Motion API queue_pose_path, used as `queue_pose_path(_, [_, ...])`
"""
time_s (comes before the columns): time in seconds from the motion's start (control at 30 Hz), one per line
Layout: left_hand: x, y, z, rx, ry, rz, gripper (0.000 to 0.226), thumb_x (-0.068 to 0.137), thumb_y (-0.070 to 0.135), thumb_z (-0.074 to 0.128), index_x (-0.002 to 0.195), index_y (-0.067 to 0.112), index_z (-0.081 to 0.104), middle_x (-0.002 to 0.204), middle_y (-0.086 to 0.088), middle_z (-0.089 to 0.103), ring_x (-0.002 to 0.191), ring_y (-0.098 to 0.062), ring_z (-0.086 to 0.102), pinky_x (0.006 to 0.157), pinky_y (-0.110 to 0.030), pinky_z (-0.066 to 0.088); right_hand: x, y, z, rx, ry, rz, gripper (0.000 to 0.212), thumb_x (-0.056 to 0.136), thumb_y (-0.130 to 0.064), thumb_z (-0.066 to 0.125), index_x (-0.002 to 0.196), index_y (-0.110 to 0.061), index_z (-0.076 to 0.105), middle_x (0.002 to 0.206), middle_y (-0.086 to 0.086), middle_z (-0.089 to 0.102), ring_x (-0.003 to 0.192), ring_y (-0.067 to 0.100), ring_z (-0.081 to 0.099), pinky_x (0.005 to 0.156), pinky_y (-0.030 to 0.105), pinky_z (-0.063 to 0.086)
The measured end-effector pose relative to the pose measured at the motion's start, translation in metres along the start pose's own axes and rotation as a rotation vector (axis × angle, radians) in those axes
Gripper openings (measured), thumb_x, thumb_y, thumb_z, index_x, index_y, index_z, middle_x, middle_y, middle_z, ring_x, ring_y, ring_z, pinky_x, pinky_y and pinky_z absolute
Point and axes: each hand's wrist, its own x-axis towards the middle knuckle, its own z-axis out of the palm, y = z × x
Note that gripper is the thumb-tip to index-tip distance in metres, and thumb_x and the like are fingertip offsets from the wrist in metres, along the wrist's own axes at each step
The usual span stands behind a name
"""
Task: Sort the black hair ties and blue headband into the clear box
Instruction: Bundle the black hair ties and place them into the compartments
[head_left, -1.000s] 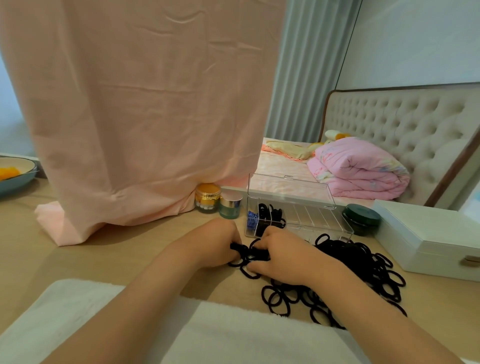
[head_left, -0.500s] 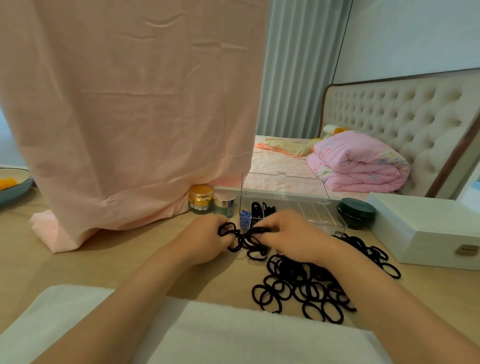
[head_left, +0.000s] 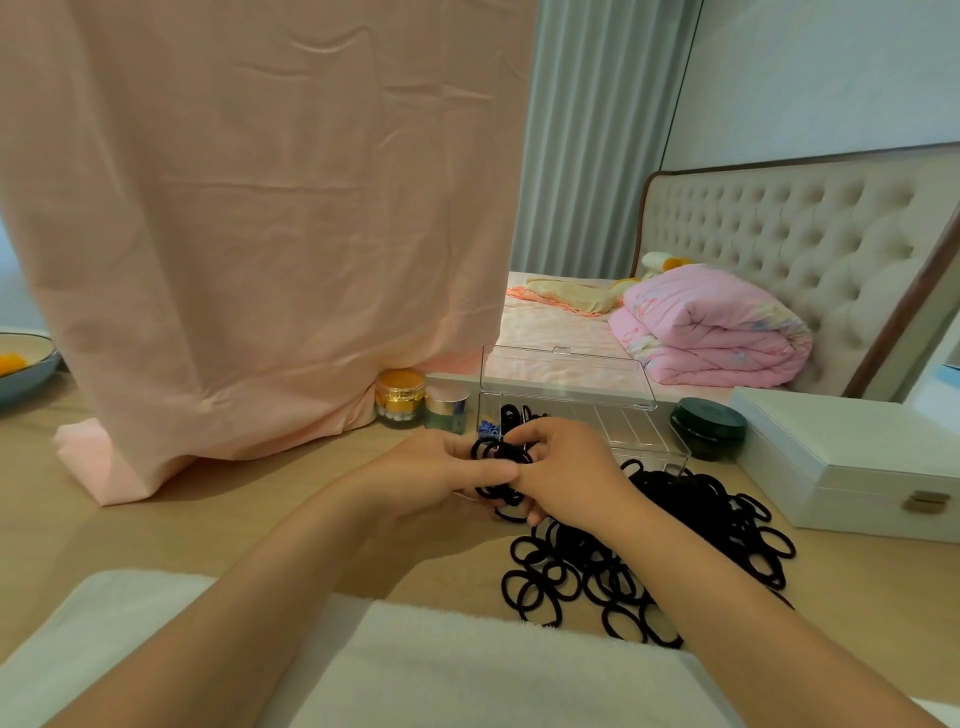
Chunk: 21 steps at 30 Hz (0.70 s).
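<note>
A big heap of black hair ties (head_left: 675, 540) lies on the wooden table, right of centre. My left hand (head_left: 441, 470) and my right hand (head_left: 566, 473) meet just in front of the clear box (head_left: 639, 431), both gripping a bunch of black hair ties (head_left: 498, 457) lifted off the table. The box stands open with its lid (head_left: 566, 376) raised. A blue headband (head_left: 488, 429) fills its leftmost compartment, and some black hair ties (head_left: 511, 413) sit beside it. My hands hide the box's front left part.
A pink cloth (head_left: 249, 234) hangs at the left. Two cosmetic jars (head_left: 400, 397) stand by it. A dark green round tin (head_left: 709, 426) and a white case (head_left: 852, 457) are right of the box. A white towel (head_left: 415, 670) lies near me, a bowl (head_left: 26, 358) far left.
Both hands have lifted the bunch of hair ties off the table and brought it closer to the box. The view has tilted slightly.
</note>
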Motion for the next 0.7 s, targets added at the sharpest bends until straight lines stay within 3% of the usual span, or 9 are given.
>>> queue_pose_path(0.07, [0.001,-0.001,0.002,0.010,0.050,0.015,0.022,0.090,0.016,0.072,0.111,0.008,0.074,0.106,-0.012,0.077,0.105,-0.026,0.072,0.101,-0.044,0.053,-0.002,0.000,-0.003,-0.108,-0.039,-0.027,0.034,0.091,-0.024,0.071,0.123,-0.019,0.064,0.088,0.003,0.070,0.044,0.010,0.064,0.045,0.021,0.051])
queue_pose_path(0.13, [0.001,-0.003,0.001,-0.016,0.082,0.021,0.021,0.091,0.006,0.069,0.111,0.005,0.074,0.107,-0.014,0.076,0.106,-0.029,0.071,0.100,-0.045,0.054,-0.003,0.000,-0.008,-0.178,-0.085,-0.059,0.023,0.091,-0.034,0.071,0.108,-0.018,0.072,0.076,-0.002,0.068,0.048,0.014,0.065,0.048,0.024,0.052])
queue_pose_path(0.27, [-0.001,-0.001,-0.002,-0.110,0.046,0.014,0.022,0.096,0.015,0.063,0.112,0.002,0.072,0.108,-0.019,0.074,0.095,-0.026,0.073,0.093,-0.038,0.057,-0.002,0.003,-0.015,-0.017,-0.101,-0.048,0.011,0.088,-0.029,0.077,0.097,-0.022,0.078,0.087,0.005,0.075,0.070,0.024,0.074,0.070,0.037,0.064])
queue_pose_path(0.37, [-0.003,0.002,0.001,-0.180,0.020,-0.028,0.028,0.102,0.020,0.054,0.114,0.000,0.069,0.100,-0.021,0.075,0.084,-0.023,0.073,0.074,-0.028,0.061,-0.001,0.004,-0.017,0.085,-0.123,0.008,0.011,0.083,-0.017,0.083,0.094,-0.016,0.080,0.088,0.008,0.078,0.082,0.022,0.077,0.073,0.039,0.065])
queue_pose_path(0.47, [-0.002,0.001,0.007,-0.080,0.178,-0.032,0.025,0.102,0.023,0.053,0.107,0.005,0.070,0.094,-0.013,0.077,0.081,-0.021,0.075,0.065,-0.030,0.062,0.000,0.006,-0.022,0.026,-0.112,0.026,0.012,0.082,-0.012,0.083,0.094,-0.009,0.078,0.087,0.011,0.077,0.080,0.025,0.077,0.071,0.038,0.065])
queue_pose_path(0.57, [0.003,-0.005,0.004,0.052,0.345,-0.009,0.023,0.101,0.026,0.056,0.103,0.011,0.074,0.093,-0.012,0.077,0.077,-0.019,0.074,0.069,-0.036,0.063,-0.003,0.003,-0.028,0.076,-0.123,0.013,0.014,0.084,-0.008,0.080,0.097,-0.009,0.078,0.089,0.010,0.076,0.079,0.024,0.077,0.068,0.033,0.064])
queue_pose_path(0.7, [-0.002,-0.002,0.012,0.002,0.167,-0.036,0.027,0.104,0.030,0.050,0.113,0.014,0.070,0.099,-0.014,0.074,0.078,-0.019,0.072,0.068,-0.033,0.061,-0.008,-0.005,-0.024,0.232,-0.154,-0.043,0.031,0.086,-0.004,0.077,0.115,-0.013,0.075,0.102,0.006,0.075,0.079,0.026,0.077,0.065,0.029,0.063])
